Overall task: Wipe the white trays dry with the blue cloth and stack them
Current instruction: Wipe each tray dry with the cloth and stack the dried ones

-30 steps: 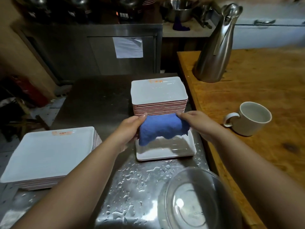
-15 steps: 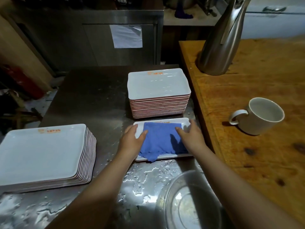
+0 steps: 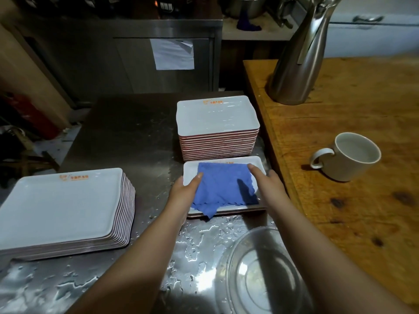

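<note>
A small white tray (image 3: 256,163) lies flat on the wet steel counter (image 3: 127,137), right in front of a tall stack of small white trays (image 3: 216,116). The blue cloth (image 3: 223,185) is spread over most of it, one corner hanging past the near rim. My left hand (image 3: 183,193) rests on the cloth's left edge with straight fingers. My right hand (image 3: 266,181) presses the cloth's right side, thumb at the tray's right rim. A stack of larger white trays (image 3: 59,207) sits at the left.
A clear upturned bowl (image 3: 263,270) sits near me on the wet counter. On the wooden table (image 3: 353,200) to the right stand a white mug (image 3: 349,156) and a steel jug (image 3: 299,64). A steel cabinet (image 3: 136,53) closes off the back.
The cloth, bunched and raised over the tilted tray a second ago, is now flat on the tray, which lies level on the counter. Both hands have lowered onto it.
</note>
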